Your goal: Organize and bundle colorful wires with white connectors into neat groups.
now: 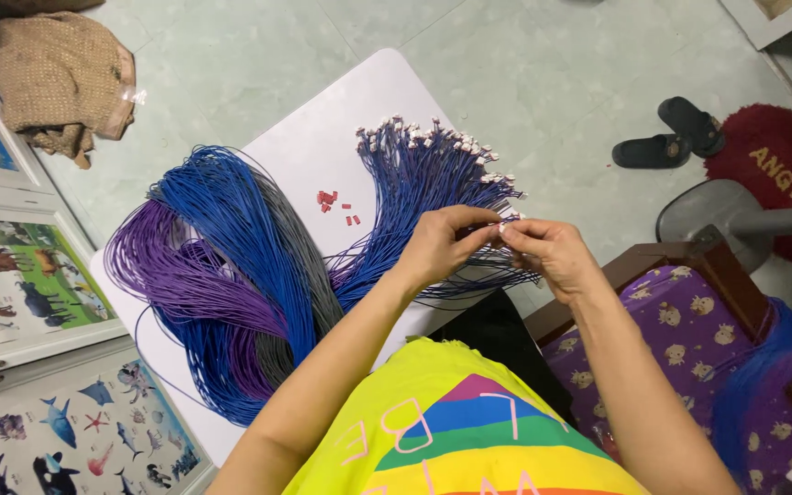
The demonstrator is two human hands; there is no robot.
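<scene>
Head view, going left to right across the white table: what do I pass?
Purple wires → blue wires → red connector pieces → wires with white plugs → left hand → right hand.

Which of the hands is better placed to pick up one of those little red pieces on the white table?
Probably the left hand. The red pieces lie on the white table to its left, closer to it than to the right hand. Both hands are pinching a wire end now.

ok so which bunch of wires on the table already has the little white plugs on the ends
The blue bunch on the right, fanned out beside both hands; its tips carry white plugs. The big blue, purple and grey coil on the left shows none.
</scene>
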